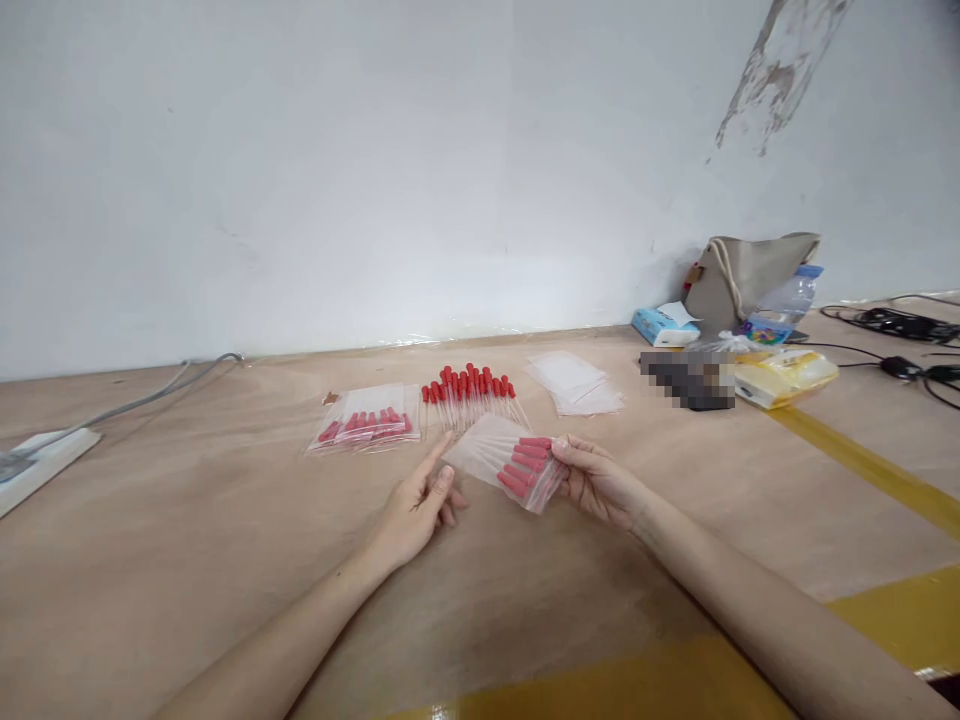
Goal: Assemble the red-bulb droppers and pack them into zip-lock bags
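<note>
My right hand [598, 482] pinches the right end of a clear zip bag [480, 450], thumb on top, and lifts it above the table. Inside it lie several thin droppers with red bulbs [530, 462], the bulbs toward that hand. At the bag's left edge is my left hand [420, 505], index finger stretched out and thumb apart, holding nothing; whether it touches the bag I cannot tell. Loose red-bulbed droppers [465, 385] lie in a row just behind. Filled bags [367, 420] are stacked to the left, and flat whitish bags [574, 382] lie behind my right hand.
A white wall [337, 180] bounds the table [187, 560] at the back. On the right are a tissue pack [664, 326], a grey bag [742, 280], a plastic bottle [787, 305], a yellow-white pack [787, 375] and black cables [907, 325]. A power strip [52, 460] sits at left.
</note>
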Available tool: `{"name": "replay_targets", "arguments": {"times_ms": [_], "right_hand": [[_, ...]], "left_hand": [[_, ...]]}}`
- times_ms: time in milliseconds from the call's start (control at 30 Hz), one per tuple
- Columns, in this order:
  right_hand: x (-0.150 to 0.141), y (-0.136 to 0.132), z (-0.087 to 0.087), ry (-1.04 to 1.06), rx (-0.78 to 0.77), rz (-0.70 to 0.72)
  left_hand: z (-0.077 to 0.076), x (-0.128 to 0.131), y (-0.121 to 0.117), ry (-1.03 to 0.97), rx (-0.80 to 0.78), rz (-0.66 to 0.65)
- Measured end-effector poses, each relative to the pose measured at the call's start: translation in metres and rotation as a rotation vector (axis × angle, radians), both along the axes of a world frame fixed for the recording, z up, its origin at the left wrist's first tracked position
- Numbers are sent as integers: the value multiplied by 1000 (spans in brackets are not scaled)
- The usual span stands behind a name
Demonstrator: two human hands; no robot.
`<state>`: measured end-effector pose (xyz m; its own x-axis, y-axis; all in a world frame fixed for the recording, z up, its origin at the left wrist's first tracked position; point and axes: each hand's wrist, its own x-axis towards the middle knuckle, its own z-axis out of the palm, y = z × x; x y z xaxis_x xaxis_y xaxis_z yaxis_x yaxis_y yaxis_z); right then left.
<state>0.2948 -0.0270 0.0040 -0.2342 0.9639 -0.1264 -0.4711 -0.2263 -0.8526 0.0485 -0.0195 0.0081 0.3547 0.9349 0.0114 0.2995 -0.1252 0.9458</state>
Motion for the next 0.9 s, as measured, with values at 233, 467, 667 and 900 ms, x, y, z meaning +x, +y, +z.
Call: {"name": "replay_targets", "arguments": {"times_ms": [233, 467, 667, 900], "right_hand": [[-15, -16, -5, -59, 65, 365], [-3, -17, 3, -383, 161, 377], [37, 28, 2, -900, 318, -255], [62, 107, 12, -1770, 467, -562]], "left_hand": [[-1, 25, -16, -544, -353, 12], [37, -30, 29, -264, -18, 278], [54, -127, 85, -71, 74, 448], [23, -170, 101, 291, 23, 588]]}}
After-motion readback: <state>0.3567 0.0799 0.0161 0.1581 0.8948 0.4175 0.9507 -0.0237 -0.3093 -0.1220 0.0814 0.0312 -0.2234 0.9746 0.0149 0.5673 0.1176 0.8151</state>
